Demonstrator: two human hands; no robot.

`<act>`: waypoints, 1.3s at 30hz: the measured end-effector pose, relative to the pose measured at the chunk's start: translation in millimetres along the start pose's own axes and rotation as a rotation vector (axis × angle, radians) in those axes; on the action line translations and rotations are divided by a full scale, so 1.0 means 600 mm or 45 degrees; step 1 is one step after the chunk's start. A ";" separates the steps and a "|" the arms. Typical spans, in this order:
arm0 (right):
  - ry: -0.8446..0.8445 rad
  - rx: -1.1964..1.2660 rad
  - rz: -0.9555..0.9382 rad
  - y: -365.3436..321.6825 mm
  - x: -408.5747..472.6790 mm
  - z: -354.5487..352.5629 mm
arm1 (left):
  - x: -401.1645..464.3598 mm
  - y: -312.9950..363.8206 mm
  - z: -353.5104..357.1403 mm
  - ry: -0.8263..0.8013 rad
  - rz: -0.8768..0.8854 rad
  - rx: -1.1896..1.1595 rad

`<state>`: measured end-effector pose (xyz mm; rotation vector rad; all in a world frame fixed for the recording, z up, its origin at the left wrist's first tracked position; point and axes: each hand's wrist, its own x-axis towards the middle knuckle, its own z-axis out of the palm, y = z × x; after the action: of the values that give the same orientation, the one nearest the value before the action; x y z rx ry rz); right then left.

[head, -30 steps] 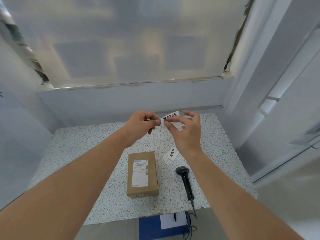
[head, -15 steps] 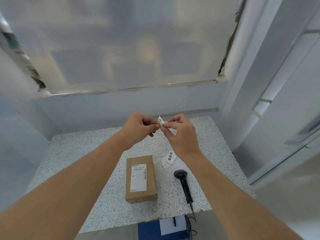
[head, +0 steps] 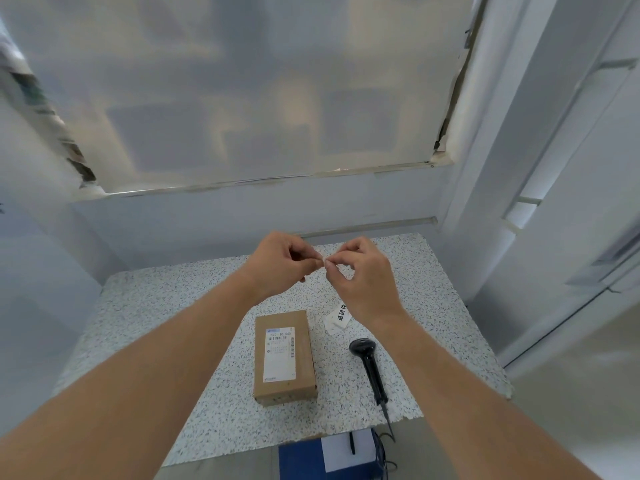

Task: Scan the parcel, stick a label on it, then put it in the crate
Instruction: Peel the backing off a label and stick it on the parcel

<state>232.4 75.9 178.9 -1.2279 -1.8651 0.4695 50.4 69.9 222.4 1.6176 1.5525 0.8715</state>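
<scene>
Speckled stone worktop (head: 156,306) is carrying the brown cardboard parcel (head: 284,358) mid-frame; above it, left hand (head: 280,263) and right hand (head: 363,275) fingers are pinching a small white label (head: 323,259), probably peeling its backing.

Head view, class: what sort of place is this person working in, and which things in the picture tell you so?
Probably a small parcel-handling or returns station. A cardboard parcel with a printed shipping label lies on a speckled table, a black handheld barcode scanner lies beside it, and spare printed stickers wait nearby.

Brown parcel (head: 284,358), black scanner (head: 369,365), speckled grey-white table (head: 156,306)
</scene>
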 end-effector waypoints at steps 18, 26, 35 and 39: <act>-0.082 -0.205 -0.269 -0.024 -0.054 -0.022 | -0.068 -0.001 0.006 -0.064 -0.008 -0.010; -0.084 -0.229 -0.294 -0.052 -0.075 -0.029 | -0.099 0.006 -0.005 -0.078 0.020 -0.006; -0.092 -0.164 -0.245 -0.088 -0.088 -0.008 | -0.123 -0.007 -0.043 -0.069 0.079 0.103; -0.090 -0.130 -0.202 -0.106 -0.098 0.014 | -0.141 -0.019 -0.059 -0.050 0.082 0.097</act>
<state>199.4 -3.5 192.2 -1.1310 -2.0499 0.3389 10.2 -13.0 231.3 1.7375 1.5301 0.8186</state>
